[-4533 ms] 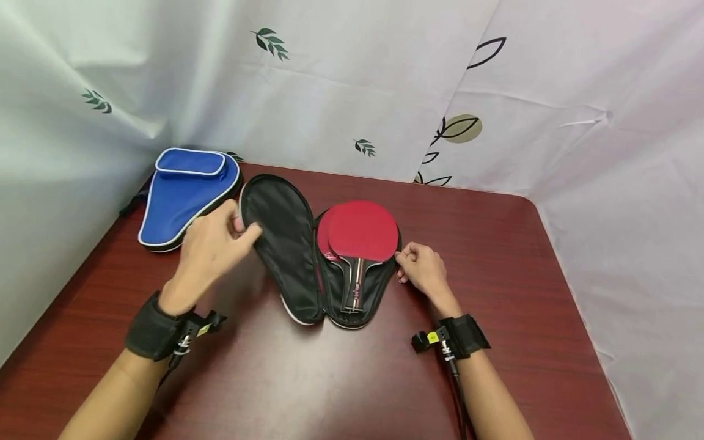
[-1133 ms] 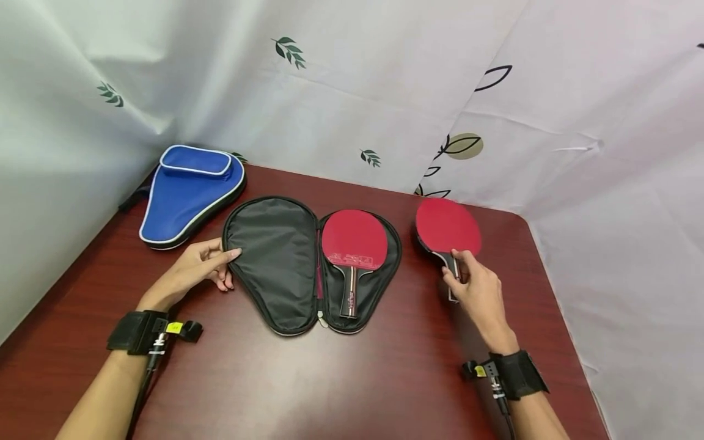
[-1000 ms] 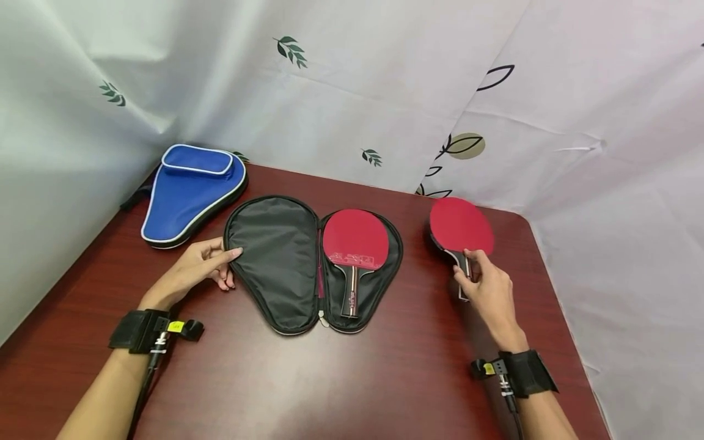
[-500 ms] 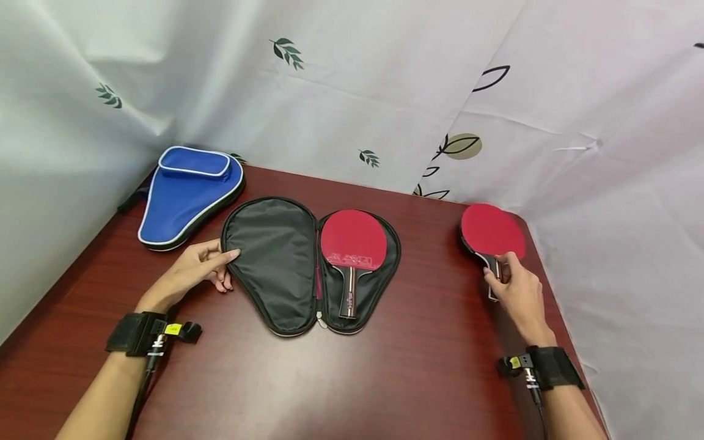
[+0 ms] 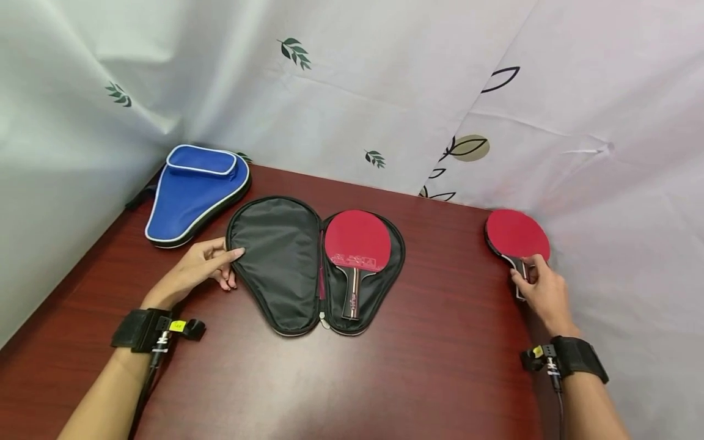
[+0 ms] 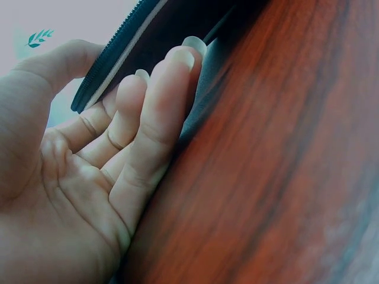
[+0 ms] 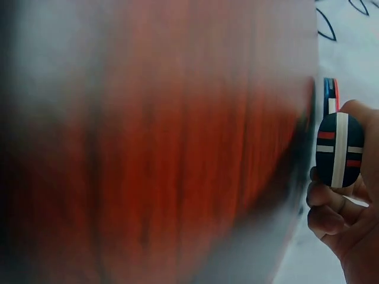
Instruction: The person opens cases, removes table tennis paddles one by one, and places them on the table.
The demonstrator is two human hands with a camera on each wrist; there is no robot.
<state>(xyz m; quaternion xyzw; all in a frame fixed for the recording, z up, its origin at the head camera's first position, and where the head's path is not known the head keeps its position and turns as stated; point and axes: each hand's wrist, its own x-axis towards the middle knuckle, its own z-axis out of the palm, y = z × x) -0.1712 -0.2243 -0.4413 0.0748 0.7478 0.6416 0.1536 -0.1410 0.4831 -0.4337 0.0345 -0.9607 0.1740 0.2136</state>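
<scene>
Head view, left to right, as I watch from far away: a blue bat case with white trim sits at the back left of the counter, flat and zipped up as far as I can see. I guess it lies there to be out of the way.

Just beside it, the person's left hand pinches the rim of a black bat case, thumb on top and fingers tucked under. I think that grip makes the flap lie still. The black bat case is spread wide like a book, so its inside is easy to reach.

One red table tennis bat lies in the right half, handle toward the person.

Well apart, at the far right, the right hand grips a second red bat by its handle. That seems a good spot to hold it, since it leaves the red rubber alone. The second red bat is near the counter's right edge; I cannot tell if it touches the wood.
</scene>
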